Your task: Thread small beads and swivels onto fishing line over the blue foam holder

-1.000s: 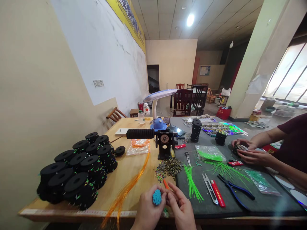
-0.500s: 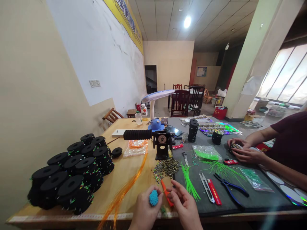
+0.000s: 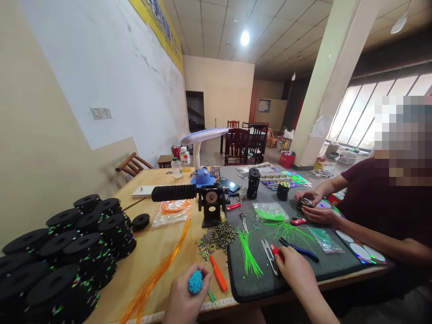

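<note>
My left hand (image 3: 185, 290), near the table's front edge, is closed around a turquoise bundle (image 3: 195, 282) with a knobbly end facing up. Out to the right over the grey mat, my right hand (image 3: 293, 261) has its fingers on a red lighter (image 3: 275, 250), partly hidden by them. Thread snips (image 3: 269, 257) lie just left of that hand, and blue-handled pliers (image 3: 300, 249) lie behind it. An orange-handled tool (image 3: 219, 274) rests on the wood between my hands. A small green strand (image 3: 212, 297) lies beside my left hand.
Black foam spools (image 3: 87, 245) crowd the left side. A black winding device (image 3: 211, 202) stands mid-table behind small beads (image 3: 219, 236). Orange strands (image 3: 158, 270) trail forward; green strands (image 3: 249, 254) lie on the mat. A co-worker's hands (image 3: 317, 209) hold a round spool at right.
My right hand has moved away from my left, over to the red lighter, and grips it. The orange tool now lies apart from my hands. The view has turned right.
</note>
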Motion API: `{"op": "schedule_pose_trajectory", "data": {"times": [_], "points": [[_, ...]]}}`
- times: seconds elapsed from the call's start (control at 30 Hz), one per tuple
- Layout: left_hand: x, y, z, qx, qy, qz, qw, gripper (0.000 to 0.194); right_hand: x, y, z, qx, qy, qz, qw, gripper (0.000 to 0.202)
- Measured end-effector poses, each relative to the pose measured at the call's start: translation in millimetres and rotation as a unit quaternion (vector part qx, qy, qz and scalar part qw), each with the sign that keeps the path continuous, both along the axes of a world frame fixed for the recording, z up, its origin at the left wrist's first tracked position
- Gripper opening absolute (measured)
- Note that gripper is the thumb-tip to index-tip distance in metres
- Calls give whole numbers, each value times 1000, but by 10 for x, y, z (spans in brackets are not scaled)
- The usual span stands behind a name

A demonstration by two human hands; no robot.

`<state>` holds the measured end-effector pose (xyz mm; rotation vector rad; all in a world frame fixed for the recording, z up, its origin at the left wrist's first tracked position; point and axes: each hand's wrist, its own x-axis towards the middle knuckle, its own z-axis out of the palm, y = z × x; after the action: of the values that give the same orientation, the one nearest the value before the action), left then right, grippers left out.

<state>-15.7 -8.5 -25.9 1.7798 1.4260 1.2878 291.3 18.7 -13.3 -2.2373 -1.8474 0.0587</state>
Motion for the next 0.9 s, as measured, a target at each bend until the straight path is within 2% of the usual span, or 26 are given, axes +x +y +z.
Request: {"op": "schedule_pose_trajectory", "data": {"times": [0.17, 0.23, 0.27, 0.33, 0.4, 0.53, 0.6, 0.67, 0.73, 0.9], "points": [[-20, -14, 69, -14, -4, 8, 1000, 22, 85, 142, -14, -8, 0, -23, 1000, 14], [-32, -19, 108, -15, 5, 3, 1000, 19, 140, 166, -28, 30, 78, -39, 996, 15], [-36, -21, 129, -13, 11, -1, 1000, 18, 141, 162, -35, 59, 149, -33, 986, 16], [-36, -28, 170, -5, 20, -8, 1000, 14, 50, 110, -49, 108, 324, 14, 940, 24], [-27, -35, 200, 8, 28, -13, 1000, 12, -180, 13, -64, 102, 476, 78, 870, 35], [-6, -40, 234, 12, 52, -34, 998, 12, -852, -169, -113, -12, 647, 95, 756, 44], [0, -34, 251, 9, 59, -51, 997, 11, -1135, -190, -146, -65, 682, 57, 727, 61], [2, -25, 273, 10, 65, -62, 996, 11, -1324, -156, -178, -81, 682, 40, 726, 70], [0, -12, 294, 12, 70, -65, 995, 12, -1432, -85, -213, -72, 674, 53, 733, 70], [-9, 23, 318, 11, 77, -88, 993, 11, -1516, 81, -340, -53, 658, 84, 747, 66]]}}
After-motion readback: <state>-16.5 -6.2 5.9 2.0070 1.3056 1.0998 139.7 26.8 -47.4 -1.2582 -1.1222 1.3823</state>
